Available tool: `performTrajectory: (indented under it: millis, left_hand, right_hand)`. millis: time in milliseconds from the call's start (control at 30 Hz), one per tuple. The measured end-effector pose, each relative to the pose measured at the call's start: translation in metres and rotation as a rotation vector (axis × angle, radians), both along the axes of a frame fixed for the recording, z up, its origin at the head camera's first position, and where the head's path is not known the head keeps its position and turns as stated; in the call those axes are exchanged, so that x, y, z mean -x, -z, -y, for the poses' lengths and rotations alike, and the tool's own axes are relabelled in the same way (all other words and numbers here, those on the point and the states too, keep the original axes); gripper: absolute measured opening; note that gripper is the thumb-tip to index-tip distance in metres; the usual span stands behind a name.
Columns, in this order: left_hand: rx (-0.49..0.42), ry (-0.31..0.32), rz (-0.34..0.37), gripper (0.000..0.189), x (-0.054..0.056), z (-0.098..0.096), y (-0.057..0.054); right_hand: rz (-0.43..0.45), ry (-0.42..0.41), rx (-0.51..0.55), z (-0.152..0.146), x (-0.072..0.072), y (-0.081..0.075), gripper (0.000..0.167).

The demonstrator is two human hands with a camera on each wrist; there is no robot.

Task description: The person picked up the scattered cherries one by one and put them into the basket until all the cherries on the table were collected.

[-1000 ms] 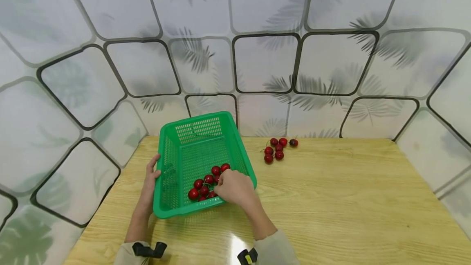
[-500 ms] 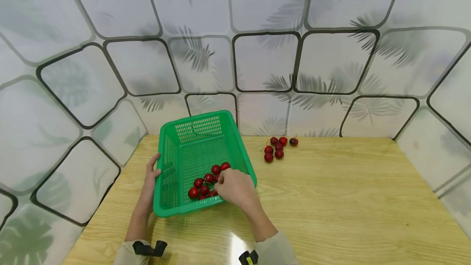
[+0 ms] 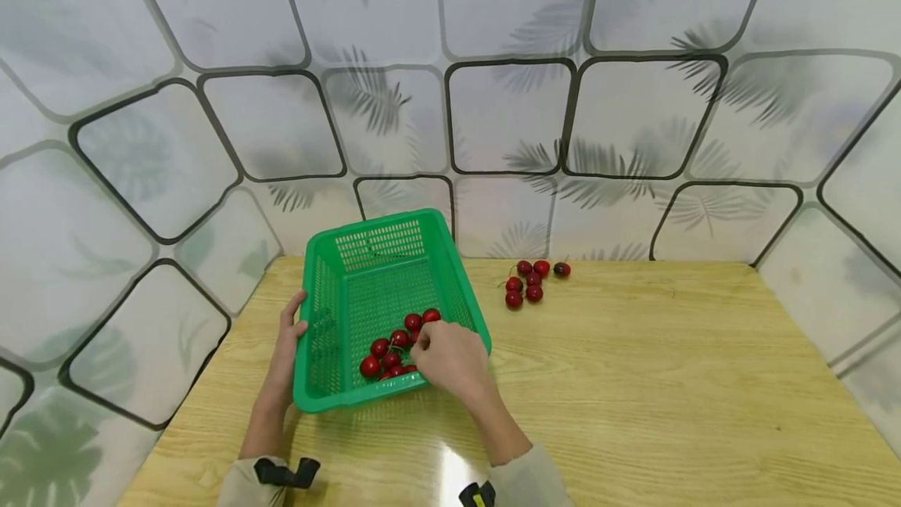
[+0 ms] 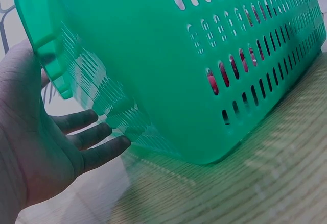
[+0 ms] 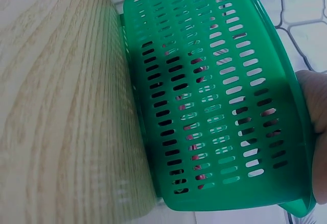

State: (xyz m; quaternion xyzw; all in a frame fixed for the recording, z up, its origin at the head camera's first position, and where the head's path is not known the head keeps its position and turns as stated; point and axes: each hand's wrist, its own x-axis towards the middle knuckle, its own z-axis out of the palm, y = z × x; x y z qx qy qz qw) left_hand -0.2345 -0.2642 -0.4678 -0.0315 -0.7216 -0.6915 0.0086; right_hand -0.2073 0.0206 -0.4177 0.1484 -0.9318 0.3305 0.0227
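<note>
A green plastic basket [image 3: 450,280] with slotted walls stands on the table, several red cherries [image 3: 390,360] gathered at its near end. My left hand [image 3: 285,350] is at the basket's left side. In the left wrist view, its fairly straight fingers [image 4: 104,152] lie against or close to the outer wall, while the thumb is mostly hidden by the rim. Reaching over the near right rim, my right hand [image 3: 450,358] has curled fingers beside the cherries. Its fingertips are hidden, and whether they pinch a cherry I cannot tell. The right wrist view catches mostly the basket's outside.
More cherries [image 3: 533,278] lie loose in a group on the wooden table [image 3: 633,366], to the right of the basket near the back. One dark cherry [image 3: 561,269] sits slightly apart. A patterned wall covering [image 3: 507,116] rises behind the table's back edge.
The cherries under the right hand at the near end of the basket have shifted slightly. Both hands and the basket have stayed nearly in place.
</note>
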Motion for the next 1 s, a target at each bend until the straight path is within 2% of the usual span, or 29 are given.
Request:
performTrajectory:
  millis: [367, 667, 833, 1000]
  left_hand:
    - [-0.003, 0.009, 0.014, 0.054, 0.002, 0.001, 0.001]
    - [-0.004, 0.013, 0.0, 0.054, 0.001, 0.0, 0.0]
    - [-0.003, 0.013, 0.018, 0.054, 0.001, 0.0, -0.001]
    - [-0.001, 0.014, 0.024, 0.055, 0.001, 0.0, -0.002]
  right_hand:
    - [-0.038, 0.021, 0.006, 0.0, 0.0, 0.0, 0.019]
    - [-0.083, 0.008, 0.069, -0.003, -0.001, 0.003, 0.014]
    - [-0.067, -0.038, 0.201, -0.009, 0.0, 0.002, 0.014]
    - [0.004, -0.137, 0.485, -0.019, 0.003, -0.002, 0.013]
